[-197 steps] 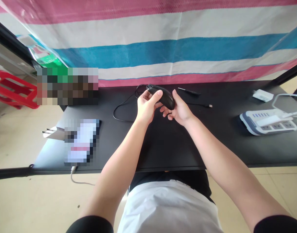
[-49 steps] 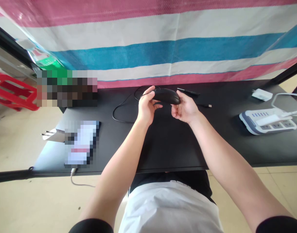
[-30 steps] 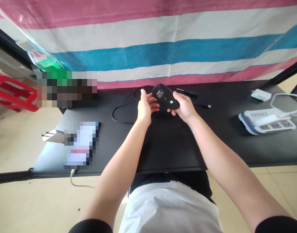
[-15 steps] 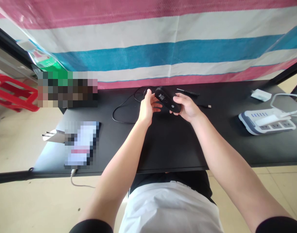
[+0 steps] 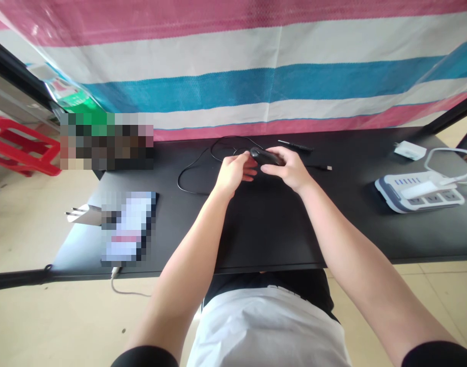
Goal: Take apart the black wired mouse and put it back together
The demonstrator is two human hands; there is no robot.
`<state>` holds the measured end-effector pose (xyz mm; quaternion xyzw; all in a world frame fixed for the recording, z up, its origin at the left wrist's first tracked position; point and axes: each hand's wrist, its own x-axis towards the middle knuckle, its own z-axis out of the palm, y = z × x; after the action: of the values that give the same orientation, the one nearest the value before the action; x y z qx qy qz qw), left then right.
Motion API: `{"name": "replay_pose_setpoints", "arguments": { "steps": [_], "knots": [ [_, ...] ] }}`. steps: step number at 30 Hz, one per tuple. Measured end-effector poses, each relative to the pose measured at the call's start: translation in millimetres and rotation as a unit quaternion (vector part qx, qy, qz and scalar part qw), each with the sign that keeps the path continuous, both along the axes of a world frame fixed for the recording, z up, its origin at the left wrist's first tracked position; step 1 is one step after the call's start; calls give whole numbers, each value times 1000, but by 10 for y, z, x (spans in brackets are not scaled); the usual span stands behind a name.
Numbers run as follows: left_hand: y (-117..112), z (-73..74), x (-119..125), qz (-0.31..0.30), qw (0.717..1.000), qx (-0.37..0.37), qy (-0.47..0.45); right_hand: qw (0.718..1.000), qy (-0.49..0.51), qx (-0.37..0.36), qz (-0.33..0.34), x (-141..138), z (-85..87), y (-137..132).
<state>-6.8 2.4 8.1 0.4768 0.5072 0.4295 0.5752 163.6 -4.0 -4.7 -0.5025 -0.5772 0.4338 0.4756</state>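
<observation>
A black computer mouse (image 5: 264, 156) is held above the dark table, its rounded top facing up. My right hand (image 5: 289, 169) grips its right end, thumb along the near side and fingers over the far side. At the mouse's left end, my left hand (image 5: 233, 176) has its thumb tip at or against the edge, while its other fingers stretch out loosely below. Whether those fingers touch the mouse is hard to see. A thin black cable (image 5: 187, 171) loops on the table behind and left of my hands. A USB plug (image 5: 324, 167) lies right of my right hand.
A black screwdriver (image 5: 296, 146) lies behind my right hand. To the right are a white power strip (image 5: 399, 189) and a white charger (image 5: 410, 150). A blurred-out phone (image 5: 136, 219) and another white charger (image 5: 84, 214) lie left. A striped sheet (image 5: 233, 86) hangs behind the table (image 5: 271, 229).
My right hand has turned the mouse over: its labelled underside showed before, and its smooth top shows now. My left hand has shifted slightly down, staying by the left end.
</observation>
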Motion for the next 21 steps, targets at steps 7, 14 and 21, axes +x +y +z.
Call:
{"name": "replay_pose_setpoints", "arguments": {
  "steps": [7,14,21],
  "knots": [
    [57,67,-154,203,967,68,141,972,-220,77,-10,3,-24,-23],
    [164,-4,-265,226,964,68,120,942,-325,76,45,6,-55,-40],
    [138,-25,-224,149,949,104,257,937,-337,51,73,-1,-30,-56]
  ]
}}
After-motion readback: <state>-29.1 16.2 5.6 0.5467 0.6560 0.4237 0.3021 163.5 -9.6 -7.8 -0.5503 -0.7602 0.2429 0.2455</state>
